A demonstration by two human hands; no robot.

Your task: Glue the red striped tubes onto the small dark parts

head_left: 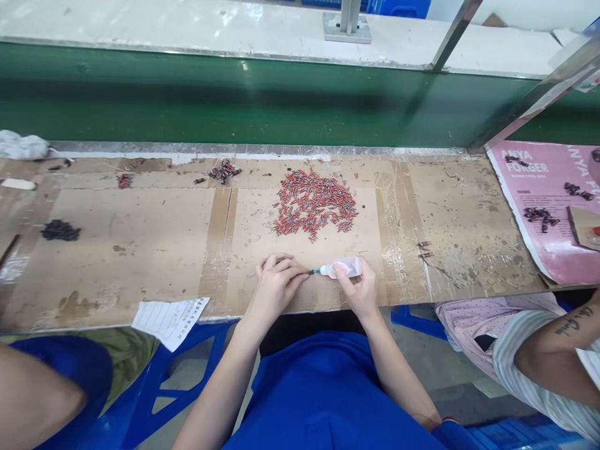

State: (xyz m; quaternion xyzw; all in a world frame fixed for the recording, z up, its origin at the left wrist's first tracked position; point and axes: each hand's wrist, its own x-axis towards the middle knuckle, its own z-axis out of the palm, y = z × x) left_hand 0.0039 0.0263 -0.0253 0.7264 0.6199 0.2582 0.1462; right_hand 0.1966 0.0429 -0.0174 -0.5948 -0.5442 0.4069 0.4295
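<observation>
My right hand (360,290) is closed around a small clear squeeze bottle (350,267) with a white cap and a thin blue nozzle, held nearly level and pointing left. Opposite it, my left hand (277,282) pinches a small dark part (310,272) between thumb and forefinger. The nozzle tip meets or almost meets this part; I cannot tell which. Most of the part is covered by my fingertips. Just beyond both hands, a wide pile of small red and dark metal-ended parts (316,203) lies spread on the cardboard-covered table (253,237).
Small dark clusters (225,170) and a black heap (60,230) lie to the left, near a paper sheet (171,320) overhanging the edge. A few loose parts (424,250) and a pink poster (539,206) are at right. Co-workers sit on both sides. A green conveyor (234,100) runs behind.
</observation>
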